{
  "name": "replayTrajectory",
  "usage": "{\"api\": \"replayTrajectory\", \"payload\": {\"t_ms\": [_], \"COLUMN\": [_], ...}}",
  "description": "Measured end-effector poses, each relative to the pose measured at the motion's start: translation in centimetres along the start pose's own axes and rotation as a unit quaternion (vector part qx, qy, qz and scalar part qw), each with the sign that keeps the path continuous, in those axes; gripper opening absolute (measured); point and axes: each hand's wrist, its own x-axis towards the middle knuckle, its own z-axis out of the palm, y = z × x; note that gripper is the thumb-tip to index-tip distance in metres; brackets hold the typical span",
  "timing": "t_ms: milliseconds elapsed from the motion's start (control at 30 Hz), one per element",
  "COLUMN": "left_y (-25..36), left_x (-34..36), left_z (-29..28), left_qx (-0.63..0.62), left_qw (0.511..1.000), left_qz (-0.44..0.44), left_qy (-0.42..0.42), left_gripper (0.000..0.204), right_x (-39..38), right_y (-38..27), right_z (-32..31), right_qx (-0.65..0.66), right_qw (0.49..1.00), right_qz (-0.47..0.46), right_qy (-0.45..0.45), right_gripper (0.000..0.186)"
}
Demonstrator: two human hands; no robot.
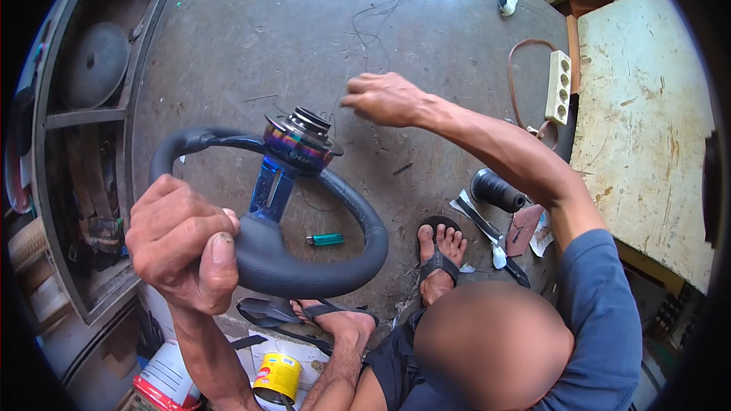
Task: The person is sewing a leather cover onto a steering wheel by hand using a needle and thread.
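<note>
A black steering wheel (312,278) hangs tilted above the floor, its rim wrapped in a leather-like cover. Its blue metal spoke (272,186) leads to a shiny multicoloured hub (298,141) that faces up. My left hand (186,243) is closed round the rim at the lower left. To the right of the hub and apart from the wheel, my right hand (387,99) is raised with its fingers pinched together. Fine dark thread shows faintly near these fingers, but whether they hold it is unclear. A green lighter (326,240) shows on the floor through the wheel's opening.
A black thread spool (499,190) lies beside strips and scraps at right, near a white-topped table (647,129) and a power strip (558,87). Loose thread (373,11) trails over the floor (228,30). A metal-framed shelf (84,118) stands left; a yellow can (277,379) sits below.
</note>
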Motion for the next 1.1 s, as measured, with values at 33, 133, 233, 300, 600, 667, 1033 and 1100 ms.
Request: {"api": "replayTrajectory", "payload": {"t_ms": [33,133,233,300,600,667,1033,1100], "left_y": [0.4,0.1,0.3,0.1,0.4,0.6,-0.3,-0.4], "left_x": [0.3,0.8,1.3,1.7,-0.6,-0.9,-1.0,-1.0], "left_z": [-0.8,0.3,0.3,0.4,-0.2,-0.3,-0.8,-1.0], "left_qx": [0.011,-0.005,-0.003,-0.001,0.005,0.001,-0.015,-0.013], "left_qw": [1.0,1.0,0.999,1.0,1.0,1.0,0.999,0.999], "left_qz": [-0.005,-0.006,-0.02,-0.01,-0.005,0.004,0.038,0.038], "left_qy": [-0.006,-0.012,-0.026,-0.015,0.014,0.021,-0.012,-0.009], "left_gripper": [0.017,0.019,0.022,0.022,0.021,0.023,0.028,0.028], "right_x": [2.0,4.5,6.9,7.6,4.2,0.1,-11.1,-11.2], "right_y": [-1.0,-1.1,-2.6,-2.2,0.9,1.7,0.8,0.7], "right_z": [0.2,0.8,1.5,1.8,-2.1,-5.3,-11.5,-11.5], "right_qx": [-0.002,-0.107,-0.063,-0.052,0.011,0.207,0.256,0.072], "right_qw": [0.999,0.977,0.981,0.982,0.978,0.913,0.82,0.855], "right_qz": [-0.035,-0.14,-0.07,-0.077,0.208,0.328,0.339,0.318], "right_qy": [-0.018,-0.123,-0.171,-0.166,-0.01,0.126,0.383,0.403], "right_gripper": [0.02,0.021,0.015,0.019,0.027,0.028,0.03,0.024]}}
